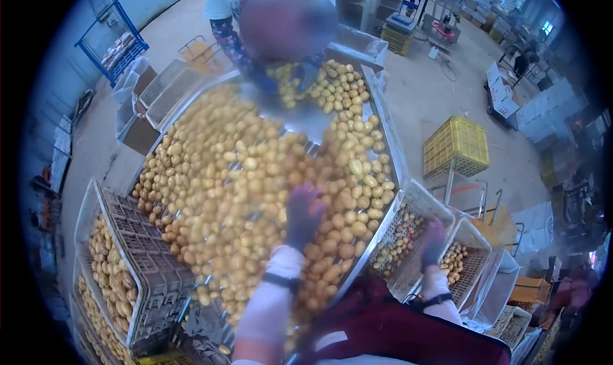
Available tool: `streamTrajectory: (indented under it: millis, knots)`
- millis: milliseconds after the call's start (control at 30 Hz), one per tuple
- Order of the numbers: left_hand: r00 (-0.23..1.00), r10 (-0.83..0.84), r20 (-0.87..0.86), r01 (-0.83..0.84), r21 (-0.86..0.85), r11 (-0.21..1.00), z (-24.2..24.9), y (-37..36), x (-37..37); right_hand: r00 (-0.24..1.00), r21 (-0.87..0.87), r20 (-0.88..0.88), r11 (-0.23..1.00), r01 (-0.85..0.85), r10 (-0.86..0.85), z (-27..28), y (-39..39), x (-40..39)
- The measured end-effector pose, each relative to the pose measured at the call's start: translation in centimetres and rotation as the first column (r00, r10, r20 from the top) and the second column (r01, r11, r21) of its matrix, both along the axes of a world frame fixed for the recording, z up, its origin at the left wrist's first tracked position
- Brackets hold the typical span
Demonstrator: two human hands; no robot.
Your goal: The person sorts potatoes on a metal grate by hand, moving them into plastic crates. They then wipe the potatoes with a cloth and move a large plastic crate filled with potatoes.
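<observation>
Many yellow-brown potatoes (249,164) cover a wide metal sorting table (386,132) in front of me. My left hand (304,217), in a dark purple glove, reaches over the middle of the heap with its fingers stretched forward and apart. Out to the right, my right hand (433,242), gloved too, hangs above the crates beside the table. Motion smears its fingers. Below it are a crate (418,269) of small mixed potatoes and another crate (476,237) with potatoes at the bottom. A dark band circles each wrist.
Across the table a person (271,7) bends over the potatoes, arms reaching onto a bare metal patch. Stacked plastic crates (153,263) filled with potatoes stand at the left. Pale bins (172,97) line the far left side. A yellow crate (454,147) sits on the floor at right.
</observation>
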State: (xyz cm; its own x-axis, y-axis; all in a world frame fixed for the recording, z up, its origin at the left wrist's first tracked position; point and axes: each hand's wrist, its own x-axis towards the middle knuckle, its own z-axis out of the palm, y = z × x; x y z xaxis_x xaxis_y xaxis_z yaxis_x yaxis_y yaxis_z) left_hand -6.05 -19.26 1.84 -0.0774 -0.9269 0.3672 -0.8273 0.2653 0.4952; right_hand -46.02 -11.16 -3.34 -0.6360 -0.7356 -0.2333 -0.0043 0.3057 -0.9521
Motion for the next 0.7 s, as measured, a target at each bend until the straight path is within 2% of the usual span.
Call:
streamTrajectory:
  millis: [33,67,100,133,167,200,267,367,400,467,500,567,633,700]
  knots:
    - [0.996,0.008,0.084,-0.004,-0.051,0.999,-0.5,-0.7,-0.1,0.983,0.158,0.026,0.97,-0.183,0.182,7.0,-3.4,7.3]
    - [0.986,0.024,0.166,-0.007,-0.104,0.995,-1.0,-1.4,-0.3,0.922,0.022,-0.104,0.928,-0.373,0.373,5.6,-6.2,10.1]
    - [0.968,0.009,0.25,-0.026,0.063,0.998,-1.0,-1.5,0.2,0.816,-0.124,-0.254,0.819,-0.56,0.519,4.1,-8.9,12.9]
    - [0.944,-0.018,0.329,-0.061,0.228,0.972,-0.8,-1.1,0.8,0.7,-0.25,-0.385,0.662,-0.707,0.602,3.3,-11.7,16.0]
    - [0.934,-0.008,0.358,-0.096,0.271,0.958,-0.8,-0.4,1.7,0.403,-0.157,-0.832,0.535,-0.83,0.381,2.9,-14.5,18.4]
    - [0.922,-0.001,0.388,-0.131,0.313,0.941,-0.9,0.2,2.7,0.377,-0.071,-0.811,0.564,-0.823,0.448,1.9,-16.5,20.0]
    - [0.929,0.115,0.352,-0.184,0.171,0.968,-1.9,3.5,5.5,0.326,0.112,-0.745,0.591,-0.799,0.582,-0.6,-19.9,22.5]
    - [0.921,0.284,0.268,-0.283,-0.044,0.958,-2.7,8.2,8.0,0.281,0.321,-0.481,0.466,-0.825,0.83,3.7,-23.9,24.3]
    - [0.917,0.287,0.276,-0.308,0.037,0.951,-1.7,9.2,8.0,0.226,0.348,-0.557,0.472,-0.81,0.799,3.0,-24.5,24.7]
    - [0.914,0.286,0.289,-0.347,0.191,0.918,0.3,10.5,7.8,0.19,0.291,-0.674,0.493,-0.82,0.714,0.8,-24.5,24.8]
    - [0.902,0.294,0.317,-0.36,0.172,0.917,-0.6,10.9,7.7,0.174,0.262,-0.726,0.502,-0.824,0.665,-0.7,-23.8,24.8]
    - [0.874,0.316,0.368,-0.387,0.137,0.912,-2.6,11.8,7.0,0.217,0.274,-0.617,0.465,-0.842,0.756,-1.4,-22.9,24.7]
    - [0.905,0.27,0.327,-0.35,0.215,0.912,-2.3,11.6,7.0,0.245,0.246,-0.23,0.299,-0.922,0.942,3.8,-22.5,24.9]
    - [0.917,0.251,0.309,-0.333,0.251,0.909,-1.9,11.2,7.4,0.481,0.053,-0.144,0.493,-0.869,0.865,5.6,-22.7,25.9]
